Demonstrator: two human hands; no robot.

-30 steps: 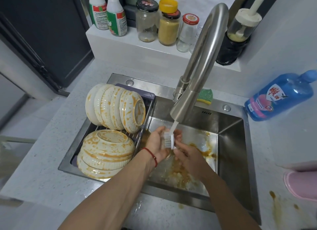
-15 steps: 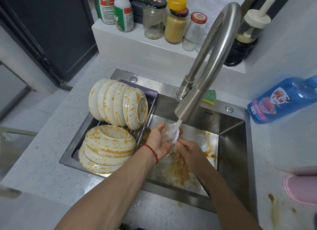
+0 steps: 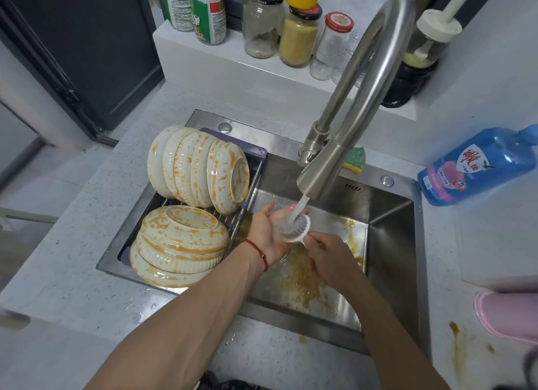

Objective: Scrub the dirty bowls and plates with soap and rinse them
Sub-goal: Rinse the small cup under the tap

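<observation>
A white round dish brush (image 3: 294, 229) sits under the running water from the steel faucet (image 3: 320, 174). My right hand (image 3: 329, 258) grips the brush by its handle, over the steel sink (image 3: 390, 244). My left hand (image 3: 269, 232) is open, palm up, cupped against the bristles with water running over it. Several cream bowls stained orange stand on edge (image 3: 201, 168) in the rack (image 3: 256, 157) at the sink's left. More stained plates and a bowl lie stacked upside down (image 3: 180, 241) in front of them.
Orange residue smears the sink floor (image 3: 305, 285). A blue soap bottle (image 3: 477, 168) lies on the counter at right, a green sponge (image 3: 356, 159) behind the faucet. Jars and bottles line the back ledge (image 3: 221, 55). A pink object (image 3: 509, 314) sits at the right edge.
The brush has turned in my hands under the water: its bristles stood upright a second ago and now the round head faces my left palm. The view shifted slightly closer.
</observation>
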